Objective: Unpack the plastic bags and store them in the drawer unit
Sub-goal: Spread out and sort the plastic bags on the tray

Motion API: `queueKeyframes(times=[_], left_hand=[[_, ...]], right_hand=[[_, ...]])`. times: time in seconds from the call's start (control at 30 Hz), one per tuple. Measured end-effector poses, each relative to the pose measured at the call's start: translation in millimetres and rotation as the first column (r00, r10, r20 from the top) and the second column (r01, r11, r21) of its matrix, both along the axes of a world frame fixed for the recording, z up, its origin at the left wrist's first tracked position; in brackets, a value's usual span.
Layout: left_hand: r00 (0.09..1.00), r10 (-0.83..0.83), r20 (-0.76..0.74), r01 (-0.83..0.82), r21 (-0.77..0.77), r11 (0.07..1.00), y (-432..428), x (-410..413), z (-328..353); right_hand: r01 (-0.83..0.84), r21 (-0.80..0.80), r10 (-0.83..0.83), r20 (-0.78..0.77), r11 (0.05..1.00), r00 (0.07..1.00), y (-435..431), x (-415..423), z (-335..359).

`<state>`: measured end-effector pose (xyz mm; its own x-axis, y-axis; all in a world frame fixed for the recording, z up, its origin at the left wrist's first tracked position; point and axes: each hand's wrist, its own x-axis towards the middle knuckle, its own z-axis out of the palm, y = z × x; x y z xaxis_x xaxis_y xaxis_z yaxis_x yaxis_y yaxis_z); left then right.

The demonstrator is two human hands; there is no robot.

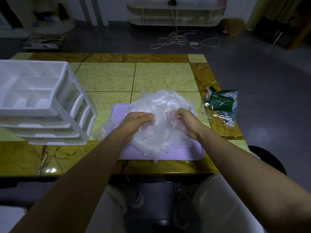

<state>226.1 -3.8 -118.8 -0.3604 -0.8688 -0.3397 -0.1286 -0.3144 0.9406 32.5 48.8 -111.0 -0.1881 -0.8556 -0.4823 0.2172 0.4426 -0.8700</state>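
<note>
A crumpled heap of clear plastic bags [161,105] lies on a lilac tray [178,153] in the middle of the table. My left hand [136,123] grips the heap on its left side, fingers curled into the plastic. On the right side my right hand [186,120] pinches the plastic with curled fingers. A white drawer unit [42,101] stands at the table's left, its top a divided tray, its drawers facing right and partly pulled out.
An opened clear wrapper with a green label [220,103] lies at the table's right edge. The yellow-green tiled table [109,78] extends behind the tray. A dark round stool [267,157] stands at the lower right. Cables lie on the floor beyond.
</note>
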Motion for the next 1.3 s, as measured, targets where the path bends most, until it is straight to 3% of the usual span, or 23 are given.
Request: queueKeyframes(times=[0.1, 0.17, 0.23, 0.33, 0.53, 0.67, 0.77, 0.87, 0.93, 1.07, 1.17, 1.23, 1.3], left_hand=[[0.988, 0.151, 0.015, -0.151, -0.019, 0.988, 1.2, -3.5, 3.1], [0.973, 0.214, -0.085, -0.198, 0.165, 0.966, 0.6, -5.0, 7.9], [0.979, 0.148, -0.142, -0.099, 0.303, 0.948, 1.4, -3.2, 11.3], [0.993, 0.091, -0.072, -0.070, 0.252, 0.965, -0.8, -2.0, 2.4], [0.963, 0.263, 0.066, -0.265, 0.033, 0.964, 0.2, -7.5, -0.2], [0.925, 0.378, 0.039, -0.379, 0.025, 0.925, -9.0, -6.1, -2.3], [0.806, 0.555, -0.207, -0.513, 0.226, 0.828, -18.1, -6.2, 7.8], [0.687, 0.614, -0.388, -0.454, 0.430, 0.780, -14.3, -12.2, 4.7], [0.646, 0.634, -0.424, -0.383, 0.539, 0.750, -7.0, -18.6, -4.6], [0.745, 0.626, -0.231, -0.415, 0.574, 0.706, 6.3, -30.6, -19.5], [0.848, 0.526, -0.056, -0.431, 0.502, 0.749, 9.9, -31.1, -31.2], [0.883, 0.469, -0.004, -0.406, 0.493, 0.769, 6.8, -28.6, -41.1], [0.904, 0.426, 0.024, -0.381, 0.496, 0.781, 10.7, -24.0, -40.5]], right_hand=[[0.038, -0.002, -0.038, 0.030, 0.999, 0.999, -0.9, 0.3, -2.3], [0.059, 0.000, -0.059, 0.068, 0.998, 0.996, -0.7, 2.5, -3.8], [0.047, 0.004, -0.047, 0.095, 0.999, 0.994, -0.2, 2.3, -6.6], [0.031, -0.021, -0.028, 0.118, 0.999, 0.993, 2.0, 3.0, -6.4], [0.048, -0.087, -0.037, 0.121, 0.995, 0.992, 5.4, -3.6, -9.4], [-0.012, -0.103, 0.022, 0.098, 0.995, 0.995, 9.5, -7.8, -15.0], [0.093, -0.105, -0.080, 0.122, 0.990, 0.989, 6.4, -6.2, -15.6], [0.168, -0.016, -0.165, 0.113, 0.986, 0.980, 4.0, 1.2, -16.8], [0.153, 0.069, -0.161, 0.141, 0.986, 0.977, 3.4, 9.8, -22.3], [0.130, 0.147, -0.172, 0.326, 0.981, 0.930, 5.4, 17.8, -24.2], [0.064, 0.118, -0.109, 0.426, 0.991, 0.898, 6.4, 8.6, -20.6], [0.001, 0.064, -0.028, 0.430, 0.998, 0.902, 8.9, 3.7, -12.8], [0.009, 0.063, -0.030, 0.339, 0.998, 0.940, 9.2, 4.8, -9.3]])
